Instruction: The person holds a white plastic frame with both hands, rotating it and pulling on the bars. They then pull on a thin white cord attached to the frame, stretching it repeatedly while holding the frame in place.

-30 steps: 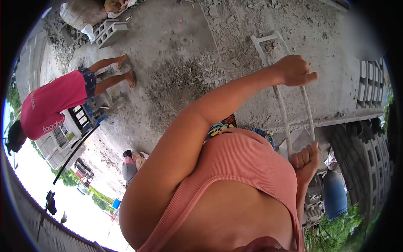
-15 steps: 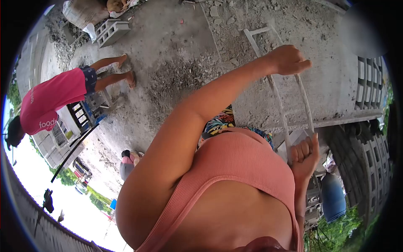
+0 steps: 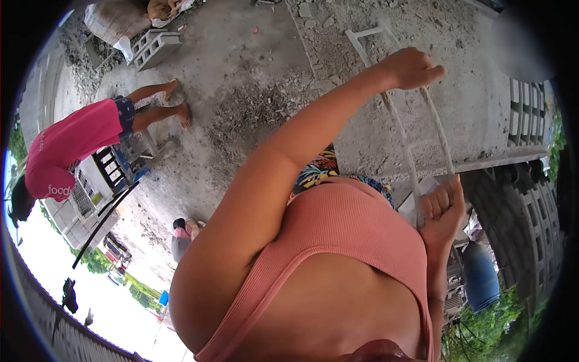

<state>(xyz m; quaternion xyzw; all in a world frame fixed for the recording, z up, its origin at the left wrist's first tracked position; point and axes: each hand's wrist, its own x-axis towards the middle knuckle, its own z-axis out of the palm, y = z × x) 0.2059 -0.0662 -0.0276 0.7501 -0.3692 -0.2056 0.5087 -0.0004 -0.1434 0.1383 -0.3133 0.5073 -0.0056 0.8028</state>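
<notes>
A long, narrow frame of two whitish bars (image 3: 401, 145), joined by a short crossbar at the far end, slants across the right half of the view. My left hand (image 3: 415, 69) reaches across my body in a fist over the bars, partly covering them. Closer to my chest, my right hand (image 3: 441, 208) has its fingers curled round the near end of the frame, thumb stretched along a bar. Grey ground with rubble shows beneath and beside the frame.
A person in a pink shirt (image 3: 84, 139) bends over at the left, beside a dark crate (image 3: 111, 166). A hollow concrete block (image 3: 158, 51) and a stuffed sack (image 3: 117, 21) lie at the upper left. Gravel (image 3: 253, 114) covers the middle ground. A blue barrel (image 3: 480, 277) stands lower right.
Both hands and the frame have shifted slightly toward the top of the view. The person in pink has moved a little at the left, and the view itself has turned slightly.
</notes>
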